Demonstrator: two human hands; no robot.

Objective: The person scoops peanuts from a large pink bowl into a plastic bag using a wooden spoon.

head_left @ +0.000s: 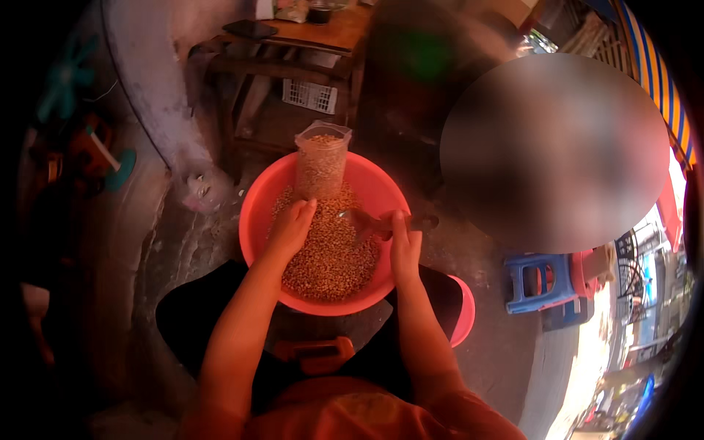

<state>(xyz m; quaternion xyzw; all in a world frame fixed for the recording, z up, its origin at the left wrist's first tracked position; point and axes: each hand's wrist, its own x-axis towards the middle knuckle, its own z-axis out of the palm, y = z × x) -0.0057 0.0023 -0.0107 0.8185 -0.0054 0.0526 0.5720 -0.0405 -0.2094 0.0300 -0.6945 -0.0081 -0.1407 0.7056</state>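
A wide red plastic basin (251,213) sits between my knees, holding a spread of small golden-brown grains (330,268). Inside it, toward the far side, a clear plastic container (320,165) stands upright, filled nearly to its rim with the same grains. My left hand (292,229) is closed at the lower near side of this container; some of its fingers are hidden. On the right, my right hand (405,248) grips a brown scoop (374,224), whose dim head points left over the grains. Its exact shape is hard to make out.
A wooden table (312,33) stands beyond the basin, with a white basket (309,95) beneath. Blue stool (539,282) to the right; pink tub (463,312) beside my right knee. An orange object (315,356) lies between my legs. A large blurred patch covers the upper right.
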